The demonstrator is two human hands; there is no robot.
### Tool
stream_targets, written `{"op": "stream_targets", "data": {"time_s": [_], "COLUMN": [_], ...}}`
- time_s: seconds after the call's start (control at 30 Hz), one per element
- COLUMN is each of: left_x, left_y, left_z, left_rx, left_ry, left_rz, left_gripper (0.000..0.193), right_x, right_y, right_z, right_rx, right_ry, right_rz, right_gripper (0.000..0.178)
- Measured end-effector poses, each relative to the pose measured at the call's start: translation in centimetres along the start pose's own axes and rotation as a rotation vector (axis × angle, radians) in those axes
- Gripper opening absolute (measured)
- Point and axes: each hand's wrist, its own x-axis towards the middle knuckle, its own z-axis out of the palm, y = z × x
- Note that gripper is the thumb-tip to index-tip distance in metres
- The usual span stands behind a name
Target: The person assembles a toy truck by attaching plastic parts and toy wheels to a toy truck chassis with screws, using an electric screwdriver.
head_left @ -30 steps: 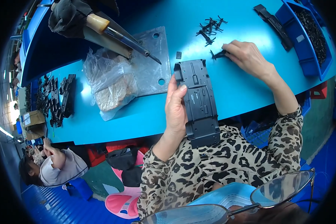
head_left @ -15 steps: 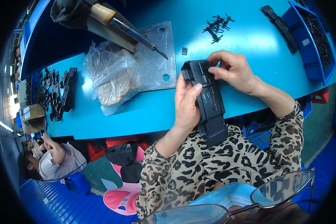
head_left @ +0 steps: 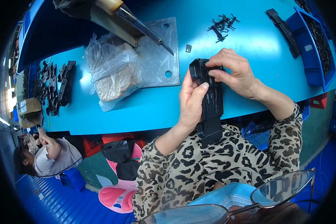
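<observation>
My left hand [head_left: 191,102] is wrapped round a long black plastic housing [head_left: 211,121], its thumb lying along the upper part. The housing stands on end over the table's near edge, its lower end close to my shirt. At its top, the thumb and forefinger of my right hand [head_left: 237,72] pinch together against the right side. Something dark shows between those fingertips, too small to make out. Several thin black forked plastic parts [head_left: 222,27] lie in a loose pile beyond my hands. A small dark square piece [head_left: 188,48] rests nearer the metal plate.
A soldering iron [head_left: 145,30] with a wooden handle points over a grey metal plate [head_left: 171,48]. Beside it sits a plastic-wrapped block [head_left: 117,80]. A blue bin [head_left: 302,41] of small black parts and another black housing [head_left: 283,33] are at right; more housings [head_left: 65,84] lie left.
The housing has turned about its long axis and its top has shifted slightly right, so its open end faces more to the left. My right fingers stay at its top.
</observation>
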Motion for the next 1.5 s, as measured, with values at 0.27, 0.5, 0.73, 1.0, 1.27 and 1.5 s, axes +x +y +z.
{"op": "stream_targets", "data": {"time_s": [0.27,0.5,0.73,1.0,1.27,1.5], "left_x": [0.1,0.1,0.0,0.0,-0.2,-0.2], "left_y": [-0.5,-0.6,-1.0,-0.6,-0.9,-1.0], "left_z": [-0.2,-0.3,-0.6,-0.4,-0.4,-0.6], "left_rx": [-0.014,-0.034,0.013,-0.041,-0.029,0.044], "left_ry": [-0.009,-0.045,-0.042,-0.062,-0.062,-0.096], "left_rz": [0.011,-0.008,-0.010,-0.042,-0.053,-0.018], "left_gripper": [0.049,0.052,0.057,0.056,0.058,0.061], "right_x": [-0.3,-0.2,-0.3,0.0,-0.1,-0.3], "right_y": [-0.4,-0.5,-0.7,-0.6,-1.1,-1.2], "right_z": [0.9,0.6,0.1,-0.4,-0.6,-0.8], "right_rx": [0.446,0.588,0.738,0.745,0.696,0.684], "right_ry": [0.077,0.064,0.061,0.023,0.013,0.025], "right_rz": [0.277,0.339,0.486,0.564,0.604,0.649], "right_gripper": [0.013,0.013,0.012,0.011,0.009,0.010]}}
